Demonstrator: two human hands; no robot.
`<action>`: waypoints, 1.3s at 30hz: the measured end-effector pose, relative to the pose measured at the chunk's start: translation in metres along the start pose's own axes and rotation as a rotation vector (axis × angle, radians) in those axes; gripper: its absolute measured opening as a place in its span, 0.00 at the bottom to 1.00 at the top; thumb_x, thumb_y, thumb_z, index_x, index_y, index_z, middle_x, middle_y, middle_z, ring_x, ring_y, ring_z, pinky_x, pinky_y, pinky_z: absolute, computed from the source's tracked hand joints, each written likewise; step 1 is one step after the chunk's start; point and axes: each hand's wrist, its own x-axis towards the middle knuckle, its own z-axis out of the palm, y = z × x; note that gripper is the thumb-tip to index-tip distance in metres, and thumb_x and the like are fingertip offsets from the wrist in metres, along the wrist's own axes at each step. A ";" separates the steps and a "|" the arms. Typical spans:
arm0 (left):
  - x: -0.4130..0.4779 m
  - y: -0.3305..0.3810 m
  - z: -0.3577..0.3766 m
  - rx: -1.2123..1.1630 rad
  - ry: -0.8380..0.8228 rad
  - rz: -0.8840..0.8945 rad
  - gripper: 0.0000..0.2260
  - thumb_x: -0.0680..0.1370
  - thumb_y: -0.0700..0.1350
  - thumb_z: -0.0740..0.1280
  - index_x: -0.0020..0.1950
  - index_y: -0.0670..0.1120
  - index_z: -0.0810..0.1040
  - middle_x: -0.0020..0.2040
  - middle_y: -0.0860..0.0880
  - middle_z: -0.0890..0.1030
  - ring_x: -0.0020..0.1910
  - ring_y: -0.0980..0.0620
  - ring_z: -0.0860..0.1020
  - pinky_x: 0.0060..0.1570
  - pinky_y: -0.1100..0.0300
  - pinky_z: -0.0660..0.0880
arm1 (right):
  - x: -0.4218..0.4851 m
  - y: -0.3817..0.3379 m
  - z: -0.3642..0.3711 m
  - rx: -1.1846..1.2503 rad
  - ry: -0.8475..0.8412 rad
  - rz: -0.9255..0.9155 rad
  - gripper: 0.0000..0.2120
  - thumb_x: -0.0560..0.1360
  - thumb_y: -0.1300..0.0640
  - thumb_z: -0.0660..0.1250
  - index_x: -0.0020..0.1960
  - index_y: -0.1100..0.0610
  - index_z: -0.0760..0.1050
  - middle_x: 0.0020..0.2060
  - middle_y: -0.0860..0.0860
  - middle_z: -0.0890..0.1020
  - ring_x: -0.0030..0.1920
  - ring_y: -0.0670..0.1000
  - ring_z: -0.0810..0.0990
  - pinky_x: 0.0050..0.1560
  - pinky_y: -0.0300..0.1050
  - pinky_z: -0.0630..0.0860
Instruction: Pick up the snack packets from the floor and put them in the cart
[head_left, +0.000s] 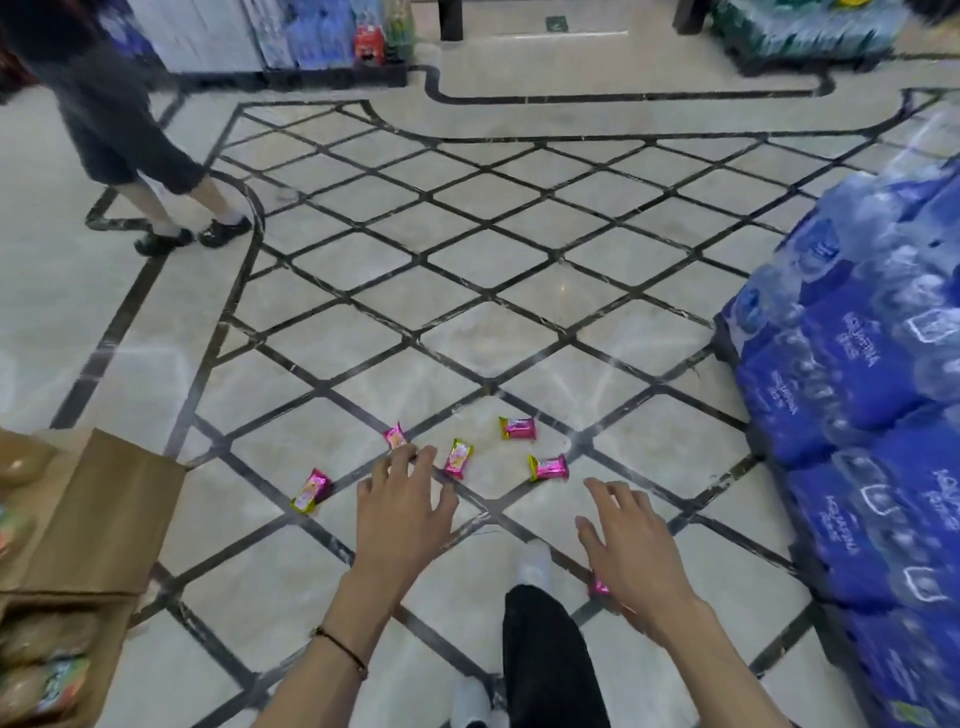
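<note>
Head view — the left hand (408, 512) and right hand (631, 551) are hovering over the tiled floor (467, 249), fingers spread, gripping nothing. Pink snack packets (458, 458) are lying on the floor around the left hand — one at its fingertips, three to its right, one to its left, and another farther right, partly hidden by the right hand.

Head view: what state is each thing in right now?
Snack packets: five lying loose on the floor.
Left hand: open, fingertips at one packet.
Right hand: open, fingers spread.
Sixth packet: partly hidden behind that hand.
Cardboard box: flap open.
Water packs: stacked, wrapped.
</note>
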 end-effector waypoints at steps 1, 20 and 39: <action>0.017 0.002 0.006 0.005 -0.015 -0.004 0.21 0.75 0.55 0.64 0.65 0.47 0.78 0.61 0.45 0.79 0.58 0.39 0.78 0.51 0.43 0.76 | 0.020 0.006 0.001 -0.007 -0.014 -0.002 0.23 0.82 0.46 0.58 0.74 0.52 0.65 0.65 0.52 0.75 0.63 0.57 0.72 0.55 0.54 0.76; 0.279 0.005 0.216 0.091 -0.247 0.076 0.17 0.77 0.50 0.67 0.65 0.48 0.75 0.62 0.45 0.78 0.58 0.39 0.76 0.52 0.44 0.74 | 0.320 0.117 0.129 -0.122 -0.262 -0.035 0.22 0.80 0.48 0.60 0.72 0.54 0.68 0.63 0.56 0.77 0.61 0.60 0.75 0.52 0.55 0.78; 0.334 -0.159 0.677 0.106 -0.367 0.069 0.27 0.75 0.51 0.62 0.75 0.49 0.69 0.75 0.42 0.68 0.67 0.35 0.69 0.57 0.40 0.74 | 0.458 0.242 0.566 -0.091 -0.212 -0.099 0.29 0.74 0.52 0.66 0.74 0.54 0.68 0.73 0.57 0.68 0.75 0.63 0.62 0.64 0.65 0.68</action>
